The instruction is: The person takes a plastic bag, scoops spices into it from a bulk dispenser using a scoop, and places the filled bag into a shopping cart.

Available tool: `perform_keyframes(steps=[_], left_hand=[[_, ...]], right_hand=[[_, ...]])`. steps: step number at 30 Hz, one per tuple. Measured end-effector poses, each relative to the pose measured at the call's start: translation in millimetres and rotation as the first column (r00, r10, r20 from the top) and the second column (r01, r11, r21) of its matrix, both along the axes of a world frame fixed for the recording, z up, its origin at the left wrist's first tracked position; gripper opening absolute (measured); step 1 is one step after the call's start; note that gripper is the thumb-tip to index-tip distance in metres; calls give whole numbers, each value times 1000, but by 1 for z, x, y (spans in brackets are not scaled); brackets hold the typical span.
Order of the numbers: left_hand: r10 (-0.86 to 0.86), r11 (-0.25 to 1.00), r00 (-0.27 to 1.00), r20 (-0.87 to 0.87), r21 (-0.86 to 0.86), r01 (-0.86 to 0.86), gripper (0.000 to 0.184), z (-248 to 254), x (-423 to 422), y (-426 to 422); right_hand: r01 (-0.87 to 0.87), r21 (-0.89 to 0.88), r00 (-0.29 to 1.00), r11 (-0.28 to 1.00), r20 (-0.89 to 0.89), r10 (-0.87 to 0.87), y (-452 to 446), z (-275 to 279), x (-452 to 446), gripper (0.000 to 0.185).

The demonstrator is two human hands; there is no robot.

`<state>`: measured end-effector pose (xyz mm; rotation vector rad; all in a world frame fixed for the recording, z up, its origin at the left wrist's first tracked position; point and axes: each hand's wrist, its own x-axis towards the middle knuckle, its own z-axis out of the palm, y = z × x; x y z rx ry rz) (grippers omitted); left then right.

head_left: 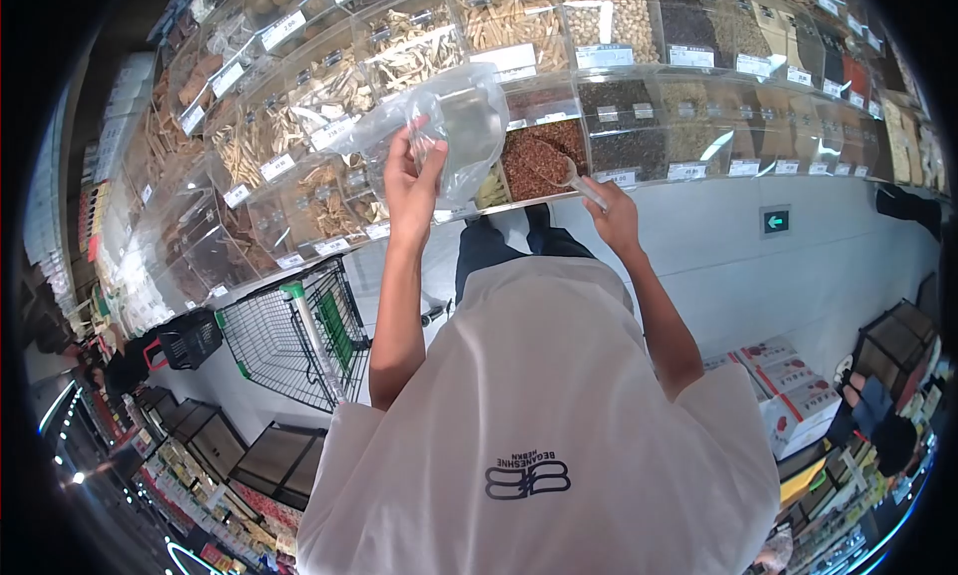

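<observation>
My left hand (411,184) pinches a clear plastic bag (477,126), which hangs spread out in front of the bins. My right hand (614,219) is closed around the handle of a clear scoop (573,172). The scoop's head rests in an uncovered bin of small reddish-brown dried pieces (529,176), and part of it is hard to tell from the contents. The bag is just to the left of this bin and overlaps the bins behind it.
Rows of clear bins with price labels hold dried goods, including pale sliced pieces (414,48) and dark grains (624,126). A shopping cart (299,326) stands to my left, near a black basket (190,341). Stacked cartons (788,385) are at the right, with a person nearby.
</observation>
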<state>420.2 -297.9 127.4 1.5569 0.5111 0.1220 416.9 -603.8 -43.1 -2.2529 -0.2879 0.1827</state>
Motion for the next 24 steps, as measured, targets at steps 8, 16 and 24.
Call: perform_keyframes(steps=[8,16,24], left_hand=[[-1,1000,1000,21,11,1,40,-6,-6,3],[-1,1000,999,41,13,0,42,-6,-6,-2],[-29,999,995,90,-26,32,44,-13,-5,-5]], right_hand=[[21,91,999,996,-27,-19,-14,33,-2,40],[-78,-8,997,997,17,78,-32,126,22,43],[-270,-136,956,953,81,282,-6,221,73,40]])
